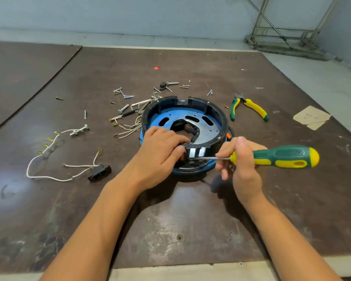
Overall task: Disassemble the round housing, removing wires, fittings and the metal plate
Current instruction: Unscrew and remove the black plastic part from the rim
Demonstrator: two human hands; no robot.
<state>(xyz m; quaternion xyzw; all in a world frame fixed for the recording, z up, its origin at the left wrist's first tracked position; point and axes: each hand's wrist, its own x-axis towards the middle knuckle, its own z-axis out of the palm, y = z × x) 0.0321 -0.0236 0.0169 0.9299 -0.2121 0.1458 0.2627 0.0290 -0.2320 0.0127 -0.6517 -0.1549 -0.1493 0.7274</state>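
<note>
The left hand (160, 147) grips the round black-and-blue plastic housing (203, 110) on the brown counter (182, 220); the right hand (241, 159) holds a green-and-yellow screwdriver (280, 157), tip against its near rim.

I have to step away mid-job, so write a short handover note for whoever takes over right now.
Left hand grips the round housing at its near rim. Right hand holds the screwdriver, tip at the near-wall fitting.
Done: wired socket and screws lie on the table, left of the housing.
Left: blue metal plate sits inside; white wires trail from the housing's left side; pliers lie to its right.
</note>
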